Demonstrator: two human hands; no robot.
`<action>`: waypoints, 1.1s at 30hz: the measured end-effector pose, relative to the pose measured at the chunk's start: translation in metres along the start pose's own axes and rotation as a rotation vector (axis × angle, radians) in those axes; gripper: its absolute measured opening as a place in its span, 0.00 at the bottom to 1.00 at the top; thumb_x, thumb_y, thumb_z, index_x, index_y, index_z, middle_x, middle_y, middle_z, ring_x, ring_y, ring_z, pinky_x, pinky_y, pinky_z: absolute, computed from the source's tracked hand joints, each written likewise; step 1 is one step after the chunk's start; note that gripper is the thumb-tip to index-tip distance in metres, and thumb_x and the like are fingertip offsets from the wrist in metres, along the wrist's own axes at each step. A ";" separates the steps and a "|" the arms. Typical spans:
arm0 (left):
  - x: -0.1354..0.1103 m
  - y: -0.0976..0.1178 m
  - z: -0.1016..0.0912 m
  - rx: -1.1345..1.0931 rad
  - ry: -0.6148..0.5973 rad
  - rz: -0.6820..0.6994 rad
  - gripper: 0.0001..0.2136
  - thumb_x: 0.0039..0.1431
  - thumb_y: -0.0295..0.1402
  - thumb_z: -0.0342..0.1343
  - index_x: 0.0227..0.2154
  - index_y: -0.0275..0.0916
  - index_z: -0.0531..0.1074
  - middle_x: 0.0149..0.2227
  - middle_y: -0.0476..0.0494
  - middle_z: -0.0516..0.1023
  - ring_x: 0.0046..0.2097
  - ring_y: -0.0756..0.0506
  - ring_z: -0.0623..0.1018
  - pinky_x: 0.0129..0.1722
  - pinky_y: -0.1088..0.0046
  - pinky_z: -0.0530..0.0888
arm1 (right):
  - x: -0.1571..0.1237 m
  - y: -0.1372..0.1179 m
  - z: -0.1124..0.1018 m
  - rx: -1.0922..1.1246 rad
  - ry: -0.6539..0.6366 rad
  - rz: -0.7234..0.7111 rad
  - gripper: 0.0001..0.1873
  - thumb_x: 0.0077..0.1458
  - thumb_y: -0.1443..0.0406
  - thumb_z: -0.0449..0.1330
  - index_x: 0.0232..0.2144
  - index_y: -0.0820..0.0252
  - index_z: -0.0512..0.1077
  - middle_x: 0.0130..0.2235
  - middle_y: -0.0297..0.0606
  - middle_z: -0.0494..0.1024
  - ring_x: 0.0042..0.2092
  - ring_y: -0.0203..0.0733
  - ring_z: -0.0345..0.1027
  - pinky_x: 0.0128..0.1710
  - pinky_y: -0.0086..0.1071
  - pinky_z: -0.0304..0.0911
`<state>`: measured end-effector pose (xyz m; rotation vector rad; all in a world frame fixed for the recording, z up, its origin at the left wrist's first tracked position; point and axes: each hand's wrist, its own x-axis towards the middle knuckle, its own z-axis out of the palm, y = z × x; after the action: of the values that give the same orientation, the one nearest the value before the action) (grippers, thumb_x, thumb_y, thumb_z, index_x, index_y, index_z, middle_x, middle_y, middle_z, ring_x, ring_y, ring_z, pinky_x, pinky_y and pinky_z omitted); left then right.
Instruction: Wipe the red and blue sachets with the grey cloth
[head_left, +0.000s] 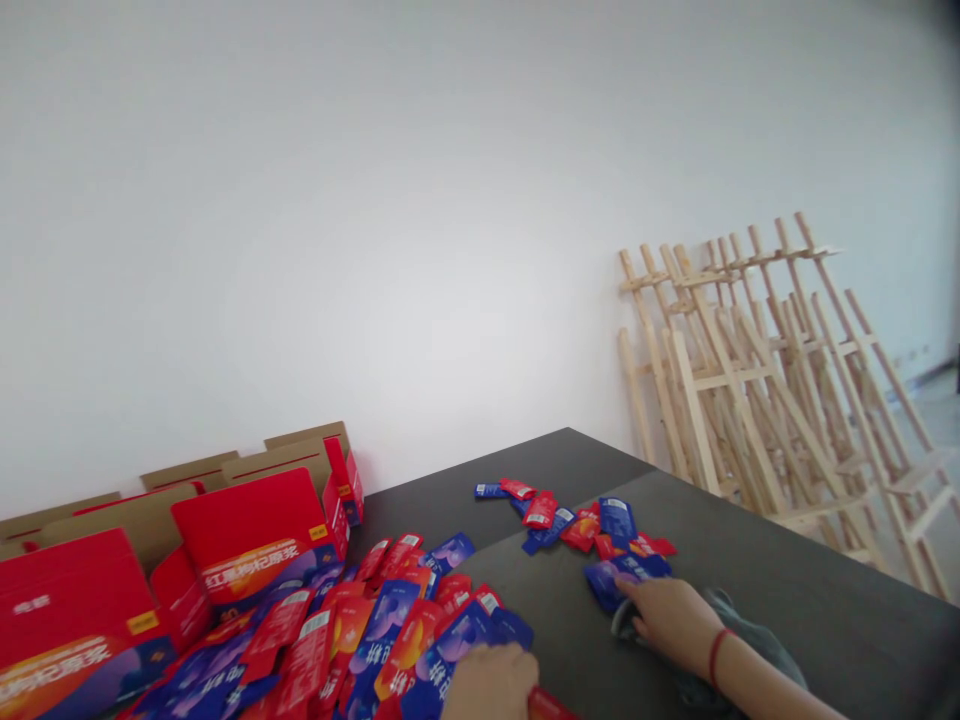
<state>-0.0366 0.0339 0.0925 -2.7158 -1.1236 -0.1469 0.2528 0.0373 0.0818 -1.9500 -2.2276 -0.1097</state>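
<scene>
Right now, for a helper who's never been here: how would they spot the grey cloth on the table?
On the dark table, right of the heaped sachets, a crumpled grey cloth lies under the right hand with the red wrist cord. It alone is soft fabric.

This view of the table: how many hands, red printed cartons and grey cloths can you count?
Hands: 2 (left hand, right hand)
Red printed cartons with fronts showing: 2 (nearer carton, farther carton)
Grey cloths: 1 (grey cloth)
Total: 5
</scene>
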 end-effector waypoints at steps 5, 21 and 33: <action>-0.023 -0.055 -0.075 0.053 0.036 -0.307 0.17 0.52 0.17 0.43 0.28 0.39 0.76 0.38 0.41 0.77 0.43 0.43 0.75 0.44 0.67 0.68 | -0.016 -0.038 -0.002 0.033 0.004 -0.319 0.26 0.46 0.73 0.55 0.47 0.48 0.75 0.37 0.37 0.80 0.38 0.48 0.74 0.37 0.36 0.63; 0.001 0.005 0.006 -0.161 -0.049 0.134 0.19 0.65 0.33 0.48 0.58 0.36 0.65 0.63 0.37 0.64 0.63 0.39 0.63 0.62 0.54 0.60 | -0.052 -0.050 -0.010 0.193 -0.068 -0.270 0.33 0.46 0.63 0.63 0.57 0.53 0.69 0.60 0.47 0.67 0.60 0.59 0.59 0.56 0.50 0.59; 0.026 0.066 0.020 -0.283 -0.144 -0.209 0.16 0.55 0.37 0.59 0.44 0.34 0.76 0.50 0.32 0.75 0.53 0.34 0.72 0.53 0.51 0.68 | -0.056 -0.035 -0.012 0.215 0.047 -0.119 0.19 0.53 0.69 0.53 0.45 0.50 0.75 0.46 0.39 0.76 0.44 0.45 0.73 0.45 0.36 0.68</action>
<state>0.0289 0.0101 0.0678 -2.8829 -1.5360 -0.1537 0.2265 -0.0237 0.0857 -1.6885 -2.2217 0.0654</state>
